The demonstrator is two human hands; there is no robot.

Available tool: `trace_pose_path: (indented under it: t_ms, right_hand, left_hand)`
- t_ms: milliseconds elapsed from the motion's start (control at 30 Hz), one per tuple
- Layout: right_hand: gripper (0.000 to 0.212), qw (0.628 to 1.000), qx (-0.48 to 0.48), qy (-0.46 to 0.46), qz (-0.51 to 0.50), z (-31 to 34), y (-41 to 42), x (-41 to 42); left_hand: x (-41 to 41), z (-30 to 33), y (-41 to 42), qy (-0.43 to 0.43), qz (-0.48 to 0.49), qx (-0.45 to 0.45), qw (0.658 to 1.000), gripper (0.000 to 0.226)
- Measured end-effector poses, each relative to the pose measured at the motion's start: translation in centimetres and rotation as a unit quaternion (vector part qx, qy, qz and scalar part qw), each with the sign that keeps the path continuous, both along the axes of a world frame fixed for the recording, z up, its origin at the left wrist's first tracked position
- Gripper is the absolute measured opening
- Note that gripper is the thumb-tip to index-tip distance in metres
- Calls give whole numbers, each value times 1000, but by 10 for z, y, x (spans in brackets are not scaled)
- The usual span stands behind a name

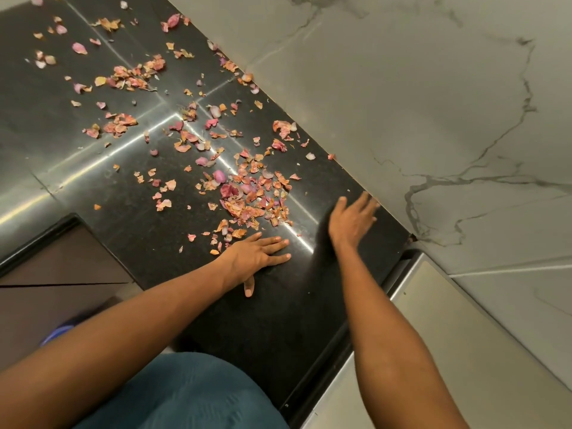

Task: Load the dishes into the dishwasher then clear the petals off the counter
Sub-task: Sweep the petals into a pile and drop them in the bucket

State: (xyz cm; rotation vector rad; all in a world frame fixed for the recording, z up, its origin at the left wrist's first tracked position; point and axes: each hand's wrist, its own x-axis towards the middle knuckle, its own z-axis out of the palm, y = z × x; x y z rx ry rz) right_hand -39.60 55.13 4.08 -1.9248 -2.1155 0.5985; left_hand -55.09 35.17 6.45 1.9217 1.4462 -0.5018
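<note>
Underfoot of everything, so to speak, the polished black counter point(130, 193) stretches wide, glossy and speckled, meeting a grey marble-veined wall point(433, 103). Dry petals point(250, 199), pink and orange, thin and curled, lie scattered over it, thickest in a heap just beyond the left hand point(257, 255). That hand lies flat on the stone, fingers straight. The right hand point(351, 219) is blurred, fingers spread loosely near the wall edge, holding nothing.

Both bare arms reach forward, left grip point(258, 253) flat with fingers spread, right grip point(353, 219) open and blurred.
</note>
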Motion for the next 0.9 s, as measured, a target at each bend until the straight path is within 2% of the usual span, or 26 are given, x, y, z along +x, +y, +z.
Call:
trace_pose_path:
  t_ms: [100,200,267,367,433,533,600,700,767,900]
  right_hand:
    - [83,993,-77,-83,-18,-7,19,10]
    - [89,991,-100,-85,11,-8,13,-9]
    - [87,988,-91,-83,94,-6,4,-27]
    - [82,962,-68,-94,248,-5,-18,-55]
    - [76,944,-68,-57,317,-8,-38,-72]
    - [68,930,-89,47,355,-12,-63,-86]
    - [64,927,-95,101,349,-9,-66,-87]
    - [57,949,-24,132,284,1,-51,-81]
    - [57,972,11,101,211,4,-23,-74]
    - [68,993,-24,-3,111,4,32,-57]
  left_hand:
    - [-2,-3,2,-10,1,-3,1000,133]
    - [-2,-6,3,-15,2,-5,1000,134]
    - [-2,-6,4,-13,2,-12,1000,133]
    - [-1,-5,4,-17,4,-2,1000,131]
    - [0,-3,3,-15,2,8,1000,130]
    - [-2,-2,0,-13,2,18,1000,129]
    - [-2,-1,-1,-14,1,25,1000,130]
    - [-3,-2,-3,-6,8,38,999,130]
    - [-5,-2,-7,-2,44,51,998,134]
    - [-7,-4,-7,-13,79,49,996,146]
